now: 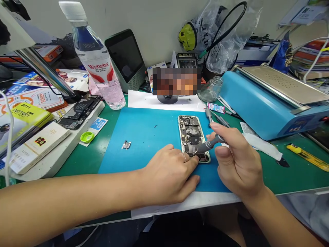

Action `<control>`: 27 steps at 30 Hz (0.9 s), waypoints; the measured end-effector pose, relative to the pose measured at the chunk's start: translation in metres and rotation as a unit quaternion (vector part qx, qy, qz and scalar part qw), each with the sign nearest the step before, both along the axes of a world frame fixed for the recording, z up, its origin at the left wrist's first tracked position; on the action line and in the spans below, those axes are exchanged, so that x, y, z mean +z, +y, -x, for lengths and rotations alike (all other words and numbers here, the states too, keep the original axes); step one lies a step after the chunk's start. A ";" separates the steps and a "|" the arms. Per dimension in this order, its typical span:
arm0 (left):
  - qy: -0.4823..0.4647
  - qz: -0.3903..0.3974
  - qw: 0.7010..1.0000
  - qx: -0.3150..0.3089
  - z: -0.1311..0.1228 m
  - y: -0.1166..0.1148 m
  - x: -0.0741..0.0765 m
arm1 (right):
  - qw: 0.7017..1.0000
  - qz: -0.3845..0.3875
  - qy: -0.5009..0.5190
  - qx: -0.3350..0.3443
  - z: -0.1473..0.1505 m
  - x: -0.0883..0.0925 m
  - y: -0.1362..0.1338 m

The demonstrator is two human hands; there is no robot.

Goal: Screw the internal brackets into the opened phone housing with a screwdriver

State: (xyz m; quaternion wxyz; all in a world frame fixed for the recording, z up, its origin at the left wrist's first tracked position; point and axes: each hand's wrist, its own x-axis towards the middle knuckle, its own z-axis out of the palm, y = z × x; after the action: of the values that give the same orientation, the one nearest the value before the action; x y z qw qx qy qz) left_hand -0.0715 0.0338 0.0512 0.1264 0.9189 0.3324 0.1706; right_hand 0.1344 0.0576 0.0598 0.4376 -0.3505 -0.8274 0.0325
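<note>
An opened smartphone, its inner boards and round coil exposed, lies on the blue mat. My left hand, a ring on one finger, is closed against the phone's lower left edge, with a fingertip by its bottom end. In my right hand is a grey-handled screwdriver, held slanting down. Its tip meets the phone's lower part close to my left fingers, which partly hide the contact spot. A small metal phone part sits apart on the mat's left side, with tiny dark bits farther back.
Other screwdrivers lie behind my right hand, near a glass jar. A blue machine and a yellow cutter occupy the right. On the left stand a water bottle, boxes and another opened phone.
</note>
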 end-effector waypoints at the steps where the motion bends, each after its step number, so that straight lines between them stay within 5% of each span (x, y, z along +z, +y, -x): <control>1: -0.001 0.003 1.000 0.000 0.000 0.000 0.000 | 1.000 0.006 0.002 0.010 0.000 0.000 0.000; 27: -0.016 0.021 1.000 0.005 -0.003 0.000 0.001 | 0.998 0.013 0.018 0.064 0.002 0.001 0.002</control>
State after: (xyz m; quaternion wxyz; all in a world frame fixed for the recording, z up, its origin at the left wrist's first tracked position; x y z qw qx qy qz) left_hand -0.0687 0.0335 0.0525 0.1505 0.9117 0.3381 0.1783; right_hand 0.1324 0.0596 0.0609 0.4451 -0.3021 -0.8394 0.0775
